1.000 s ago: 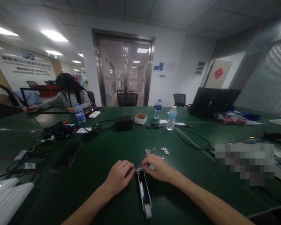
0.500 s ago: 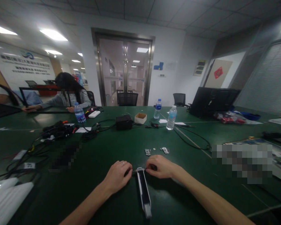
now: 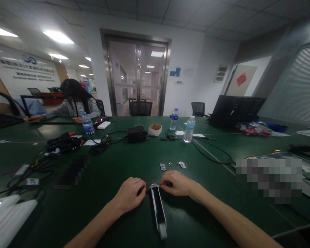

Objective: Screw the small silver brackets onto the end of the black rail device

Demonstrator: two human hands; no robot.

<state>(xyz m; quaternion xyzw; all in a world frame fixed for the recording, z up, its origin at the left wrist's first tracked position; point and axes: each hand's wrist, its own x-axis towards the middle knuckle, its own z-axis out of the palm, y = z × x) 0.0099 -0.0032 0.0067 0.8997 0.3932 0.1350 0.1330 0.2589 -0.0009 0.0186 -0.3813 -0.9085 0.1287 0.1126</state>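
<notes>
A long, narrow piece with a white rim and a dark middle [image 3: 158,206] lies on the green table, its pale end pointing towards me. Across its far end runs a thin metal rod [image 3: 153,186]. My left hand [image 3: 131,194] is closed, with thumb and forefinger pinching the rod's left end. On the opposite side my right hand [image 3: 176,183] pinches the right end, its fingertips close to the white rim. Just beyond my right hand lie two small metal plates, a left one [image 3: 163,167] and a right one [image 3: 182,165], with tiny washer-like rings [image 3: 170,163] between them.
Farther back stand a small open box [image 3: 155,130], a black box [image 3: 136,134] and several water bottles [image 3: 189,129]. Tangled black cables [image 3: 63,143] spread over the left side. White bars [image 3: 11,220] lie at near left. A person [image 3: 77,100] sits across the table holding a black frame.
Both hands stay at the far end of the narrow piece with almost no movement. The view has shifted very slightly.
</notes>
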